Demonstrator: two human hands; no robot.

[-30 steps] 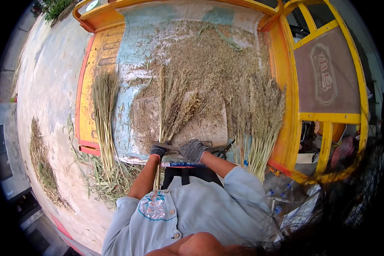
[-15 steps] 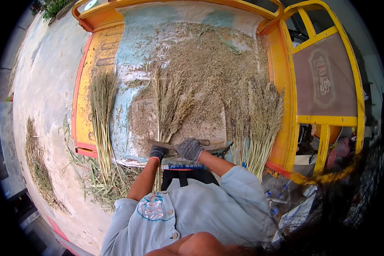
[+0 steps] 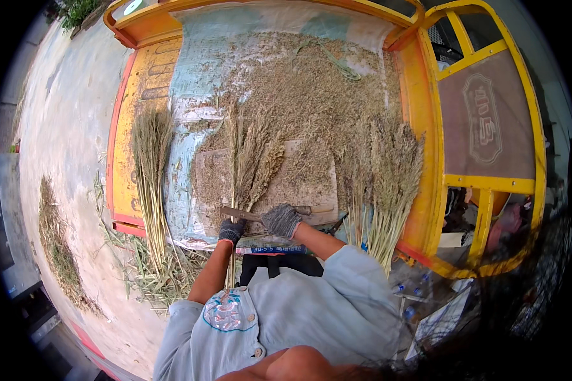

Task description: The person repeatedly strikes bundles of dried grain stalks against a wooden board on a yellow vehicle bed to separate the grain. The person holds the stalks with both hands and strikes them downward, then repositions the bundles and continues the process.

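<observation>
I see my left hand (image 3: 231, 230) fingers closed round a grass bundle (image 3: 251, 159) lying mid-surface; right hand (image 3: 281, 220) fingers grip a flat blade (image 3: 241, 214) across its stems.

Grass bundle (image 3: 251, 159) on board (image 3: 299, 184) in cart bed (image 3: 190, 70), stalk bundles left (image 3: 151, 165) and right (image 3: 388, 171)
</observation>
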